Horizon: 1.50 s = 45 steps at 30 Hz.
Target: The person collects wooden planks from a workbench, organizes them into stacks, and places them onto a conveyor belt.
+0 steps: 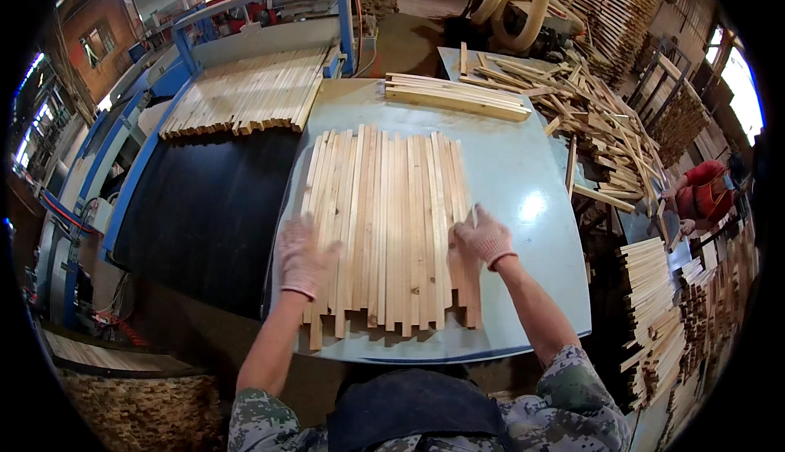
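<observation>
Pale wooden slats [384, 223] lie side by side in a broad row on the light blue-grey tabletop [531, 288], with uneven near ends. At the row's left edge is my left hand [302, 256] in a pinkish-white knit glove, slightly blurred, thumb held away from the fingers. My right hand [488, 239], gloved alike, rests against the right edge with its fingers apart. Neither hand is closed round a slat. The rightmost few slats lean a little and stand slightly apart from the others near my right fingers.
Several thicker strips [454, 96] lie at the table's far edge. To the left, a black conveyor belt [208, 207] runs under a blue-framed machine [266, 15] with a panel of slats [245, 88]. Loose sticks [597, 117] pile up at right, near a person in red [707, 194].
</observation>
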Each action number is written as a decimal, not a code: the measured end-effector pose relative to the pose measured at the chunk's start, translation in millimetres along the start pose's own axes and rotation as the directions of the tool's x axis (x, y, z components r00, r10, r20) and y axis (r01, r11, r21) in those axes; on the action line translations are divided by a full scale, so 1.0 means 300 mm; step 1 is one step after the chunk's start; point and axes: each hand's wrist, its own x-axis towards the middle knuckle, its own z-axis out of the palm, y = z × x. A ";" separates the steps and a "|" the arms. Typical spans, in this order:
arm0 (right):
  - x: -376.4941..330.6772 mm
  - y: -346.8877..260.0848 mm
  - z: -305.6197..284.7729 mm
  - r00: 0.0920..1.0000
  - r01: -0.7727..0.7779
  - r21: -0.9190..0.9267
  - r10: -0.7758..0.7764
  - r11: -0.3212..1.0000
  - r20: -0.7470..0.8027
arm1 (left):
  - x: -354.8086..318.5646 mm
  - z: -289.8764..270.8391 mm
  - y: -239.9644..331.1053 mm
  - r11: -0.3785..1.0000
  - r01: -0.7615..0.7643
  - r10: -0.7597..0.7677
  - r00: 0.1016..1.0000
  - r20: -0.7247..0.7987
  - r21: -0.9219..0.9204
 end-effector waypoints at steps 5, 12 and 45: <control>0.190 -0.206 0.042 0.917 0.333 -0.036 -0.332 0.942 -0.223 | -0.153 0.021 0.180 0.941 -0.335 0.337 0.941 0.031 -0.048; 0.505 -0.537 0.169 0.912 0.403 0.079 -0.394 0.912 -0.113 | -0.178 -0.006 0.219 0.933 -0.355 0.359 0.931 0.074 -0.054; 0.381 -0.546 -0.081 0.917 0.156 0.982 -0.386 0.110 -0.103 | -0.173 -0.134 0.363 0.703 -0.067 0.177 0.981 0.083 -0.708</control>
